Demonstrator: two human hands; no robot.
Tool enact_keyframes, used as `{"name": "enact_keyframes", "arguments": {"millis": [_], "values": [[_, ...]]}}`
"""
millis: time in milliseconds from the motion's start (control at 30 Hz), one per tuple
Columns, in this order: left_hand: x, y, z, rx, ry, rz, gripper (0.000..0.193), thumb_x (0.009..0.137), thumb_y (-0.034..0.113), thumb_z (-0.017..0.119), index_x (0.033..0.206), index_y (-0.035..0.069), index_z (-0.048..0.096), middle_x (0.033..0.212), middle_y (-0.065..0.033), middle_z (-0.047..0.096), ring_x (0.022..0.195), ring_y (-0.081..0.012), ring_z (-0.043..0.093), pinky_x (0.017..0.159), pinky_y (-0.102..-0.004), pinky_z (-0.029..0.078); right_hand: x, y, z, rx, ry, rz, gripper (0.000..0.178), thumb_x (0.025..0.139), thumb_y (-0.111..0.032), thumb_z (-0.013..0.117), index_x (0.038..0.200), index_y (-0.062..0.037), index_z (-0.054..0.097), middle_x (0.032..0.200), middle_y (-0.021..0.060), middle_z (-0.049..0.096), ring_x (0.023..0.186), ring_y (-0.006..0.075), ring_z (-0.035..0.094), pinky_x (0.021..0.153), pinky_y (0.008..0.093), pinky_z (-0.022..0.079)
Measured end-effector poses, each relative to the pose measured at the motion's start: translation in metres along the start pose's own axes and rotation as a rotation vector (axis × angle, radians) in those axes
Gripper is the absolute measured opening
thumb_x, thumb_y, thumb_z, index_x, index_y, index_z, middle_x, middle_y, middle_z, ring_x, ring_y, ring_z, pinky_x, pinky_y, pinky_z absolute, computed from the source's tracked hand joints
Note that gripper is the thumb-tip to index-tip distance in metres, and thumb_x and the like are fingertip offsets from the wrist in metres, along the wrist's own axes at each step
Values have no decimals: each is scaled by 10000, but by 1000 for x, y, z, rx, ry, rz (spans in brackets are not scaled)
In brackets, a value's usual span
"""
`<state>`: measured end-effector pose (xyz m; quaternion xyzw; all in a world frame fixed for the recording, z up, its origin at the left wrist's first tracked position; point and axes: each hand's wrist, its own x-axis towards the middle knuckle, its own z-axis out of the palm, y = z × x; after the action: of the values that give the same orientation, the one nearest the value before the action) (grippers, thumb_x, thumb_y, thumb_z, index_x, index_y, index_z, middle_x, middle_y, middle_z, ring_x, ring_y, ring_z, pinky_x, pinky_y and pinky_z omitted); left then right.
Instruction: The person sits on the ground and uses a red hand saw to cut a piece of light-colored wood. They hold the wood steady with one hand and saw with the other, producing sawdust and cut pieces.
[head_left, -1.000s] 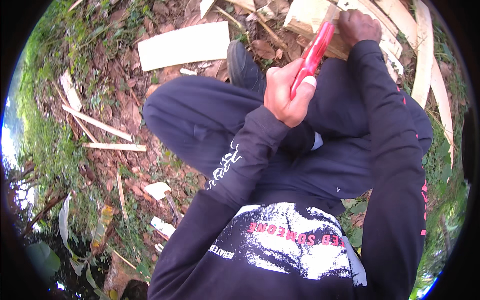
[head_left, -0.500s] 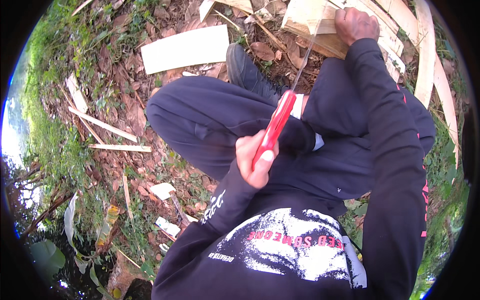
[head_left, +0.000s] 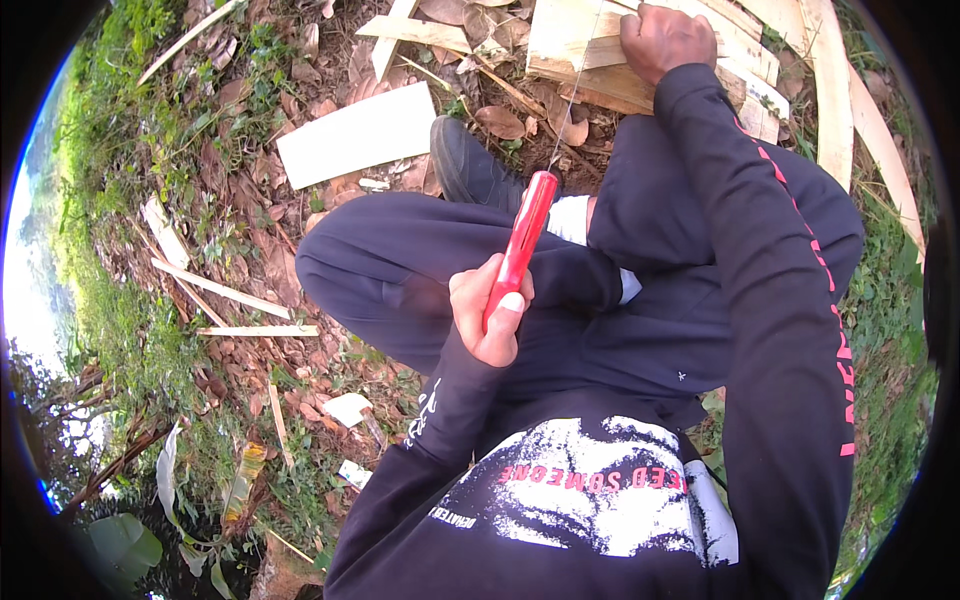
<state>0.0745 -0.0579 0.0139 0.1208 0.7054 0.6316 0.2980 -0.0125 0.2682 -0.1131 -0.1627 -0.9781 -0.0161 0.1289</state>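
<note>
My left hand is closed round the red handle of what looks like a hand saw. Its thin blade, seen edge-on, runs up and away across a pale wooden board. The blade's far end leaves the top of the view. My right hand is curled into a fist and bears down on the boards, just right of the blade. Whether its fingers grip a board's edge is hidden. The boards lie stacked on the ground beyond my folded legs.
A flat pale board lies on the leaf litter left of my shoe. Long curved wood strips stand at the right. Several thin sticks and scraps are scattered on the left, near plants.
My left hand and the red handle have shifted slightly left and toward the top. The whole view has turned a little, and my right hand stays on the boards.
</note>
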Motion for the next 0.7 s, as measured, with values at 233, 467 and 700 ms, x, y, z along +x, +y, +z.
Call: {"name": "enact_keyframes", "arguments": {"millis": [233, 467, 700], "values": [[-24, -6, 11, 33, 77, 45, 353, 860, 286, 533, 840, -60, 598, 555, -67, 501, 434, -188, 512, 479, -306, 396, 6, 2, -6, 13, -116, 26, 339, 831, -328, 511, 662, -88, 679, 738, 169, 675, 709, 372, 637, 710, 522, 472], [34, -5, 25, 0, 61, 20, 349, 822, 299, 537, 803, -49, 549, 554, 6, 422, 460, -64, 342, 455, -258, 249, -2, 4, 12, 28, -6, 54, 370, 844, -361, 505, 710, -66, 684, 758, 182, 666, 752, 377, 628, 781, 531, 457], [12, 2, 27, -34, 71, 29, 420, 858, 362, 541, 814, -55, 559, 542, -4, 441, 434, -92, 386, 450, -265, 280, 4, 8, 15, -10, -117, 17, 257, 829, -286, 547, 747, -86, 686, 806, 159, 669, 803, 378, 619, 804, 549, 435]]}}
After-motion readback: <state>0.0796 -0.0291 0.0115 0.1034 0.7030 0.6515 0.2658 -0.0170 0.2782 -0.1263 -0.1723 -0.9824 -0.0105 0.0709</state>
